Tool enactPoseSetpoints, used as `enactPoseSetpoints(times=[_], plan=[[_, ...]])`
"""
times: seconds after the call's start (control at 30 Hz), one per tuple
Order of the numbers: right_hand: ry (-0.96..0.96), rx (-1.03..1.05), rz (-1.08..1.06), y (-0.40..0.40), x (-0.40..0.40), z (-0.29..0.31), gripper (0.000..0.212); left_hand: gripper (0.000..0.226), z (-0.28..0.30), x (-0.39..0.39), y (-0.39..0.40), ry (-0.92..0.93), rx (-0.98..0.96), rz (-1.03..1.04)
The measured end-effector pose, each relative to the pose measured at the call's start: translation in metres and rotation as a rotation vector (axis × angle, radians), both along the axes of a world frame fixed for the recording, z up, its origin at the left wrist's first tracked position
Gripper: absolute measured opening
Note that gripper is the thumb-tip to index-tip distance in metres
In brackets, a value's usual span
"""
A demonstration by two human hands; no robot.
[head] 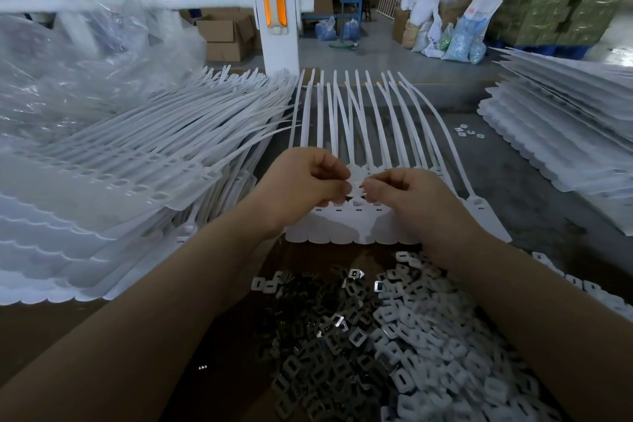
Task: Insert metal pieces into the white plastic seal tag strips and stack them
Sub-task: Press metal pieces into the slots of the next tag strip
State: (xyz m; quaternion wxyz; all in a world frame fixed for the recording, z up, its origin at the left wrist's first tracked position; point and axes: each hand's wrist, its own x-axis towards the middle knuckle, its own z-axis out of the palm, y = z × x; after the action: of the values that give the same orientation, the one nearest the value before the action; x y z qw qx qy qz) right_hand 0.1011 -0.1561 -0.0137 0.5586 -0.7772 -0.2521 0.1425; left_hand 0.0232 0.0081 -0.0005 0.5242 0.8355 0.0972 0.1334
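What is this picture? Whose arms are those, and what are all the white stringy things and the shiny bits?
Those arms belong to a person with a camera on their head, so you see what they see, looking down at their hands. In front of them lies a sheet of white plastic seal tag strips with long thin tails, joined side by side. The left hand and the right hand meet over the strip heads, fingers pinched there; anything tiny between them is hidden. Nearer lies a heap of small square shiny metal pieces, each with a hole. More white strips are stacked in a big pile on the left and another on the right.
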Motion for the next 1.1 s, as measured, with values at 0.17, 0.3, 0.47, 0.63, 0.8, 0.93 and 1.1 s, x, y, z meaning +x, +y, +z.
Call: enactPoseSetpoints(times=[0.17,0.3,0.47,0.63,0.8,0.93,1.1], plan=[[0.012,0.018,-0.028,0.000,0.000,0.000,0.009,0.006,0.003,0.000,0.004,0.083,-0.107,0.003],[0.011,0.000,-0.025,0.000,0.000,0.000,0.008,0.002,0.004,0.000,0.002,0.086,-0.085,-0.016],[0.008,-0.009,-0.021,0.001,-0.001,0.000,0.007,0.005,0.004,0.000,0.001,0.113,-0.127,-0.030],[-0.006,-0.016,-0.006,0.002,-0.002,-0.002,0.007,0.005,0.005,-0.001,-0.001,0.135,-0.080,-0.023],[0.003,-0.021,-0.023,0.005,0.000,-0.004,0.009,0.015,0.013,0.001,0.010,0.175,0.187,0.190],[-0.011,-0.031,-0.006,0.006,0.001,-0.007,0.011,0.016,0.008,0.001,0.015,0.306,0.392,0.228],[-0.013,-0.035,-0.004,0.006,0.001,-0.008,0.011,0.016,0.002,0.003,0.016,0.380,0.435,0.206]])
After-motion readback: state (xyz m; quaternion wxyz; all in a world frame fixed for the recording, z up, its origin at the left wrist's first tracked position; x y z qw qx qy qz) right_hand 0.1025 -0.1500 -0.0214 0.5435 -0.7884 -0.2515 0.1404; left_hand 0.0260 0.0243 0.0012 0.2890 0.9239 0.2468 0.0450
